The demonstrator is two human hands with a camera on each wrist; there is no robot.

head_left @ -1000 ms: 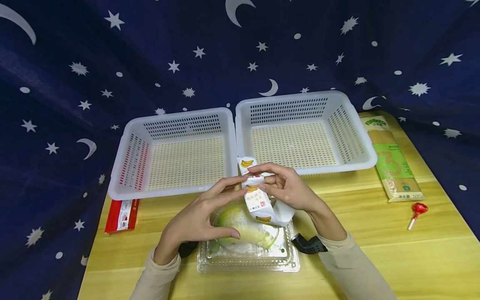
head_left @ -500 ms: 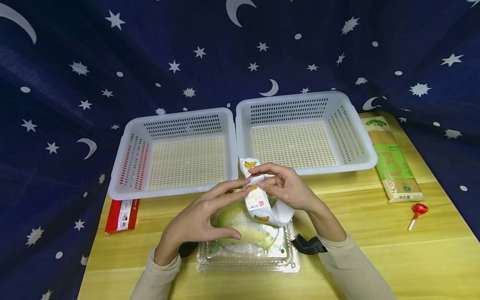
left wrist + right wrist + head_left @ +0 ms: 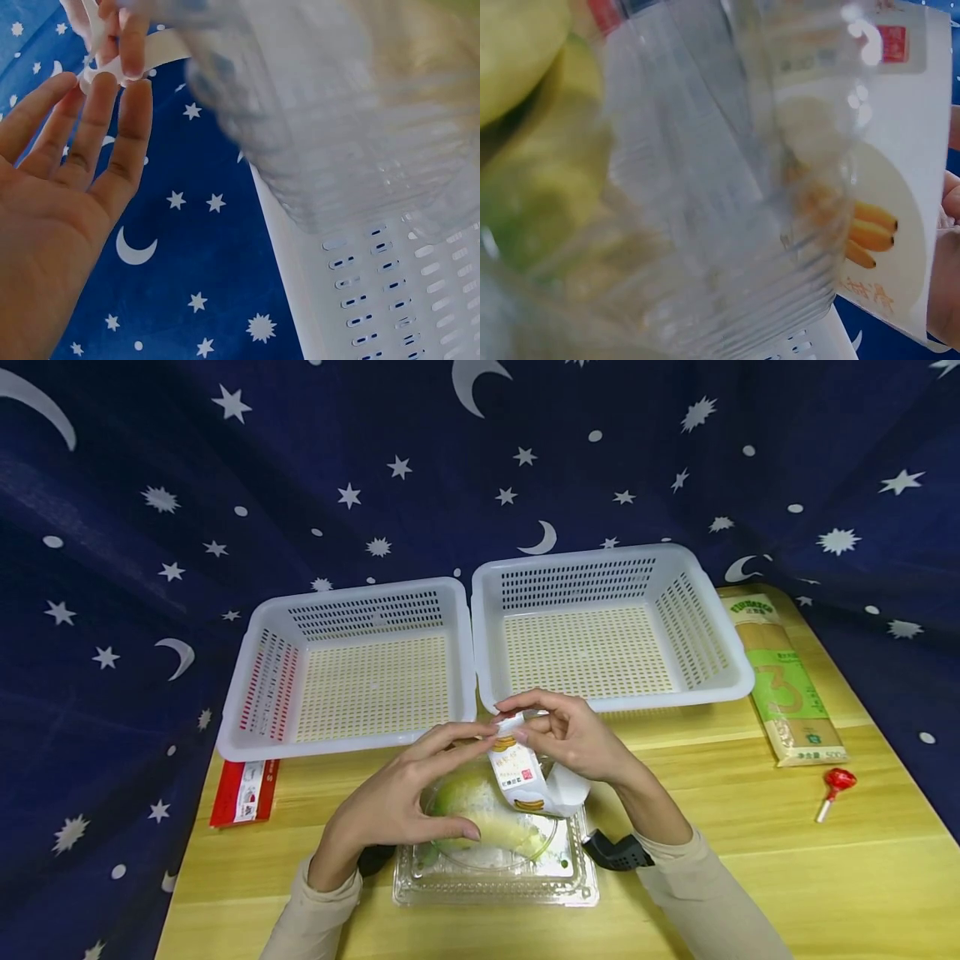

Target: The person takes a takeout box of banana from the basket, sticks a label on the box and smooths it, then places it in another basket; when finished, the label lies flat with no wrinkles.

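A white paper label strip [image 3: 513, 768] printed with bananas curves above a clear plastic clamshell box [image 3: 495, 889]. My right hand [image 3: 577, 739] pinches the strip between thumb and fingers near its upper end. My left hand [image 3: 408, 785] has its fingers nearly straight, fingertips right at the strip's left edge, thumb held apart over the box. In the left wrist view, the left fingers [image 3: 97, 139] extend up to the white strip. Green-yellow fruit [image 3: 487, 831] shows inside the box. In the right wrist view, the label [image 3: 900, 157] is partly seen through the box's clear wall.
Two white perforated baskets [image 3: 352, 747] [image 3: 667, 700] stand side by side behind the hands. A red packet [image 3: 243, 793] lies by the left basket. On the right are a bag of noodles [image 3: 787, 685] and a red lollipop [image 3: 836, 781]. A starry dark-blue cloth [image 3: 300, 468] hangs behind.
The strip's upper end, which stood up beyond the right fingers, has come down behind them. The right hand keeps its pinch, and both hands stay nearly in place.
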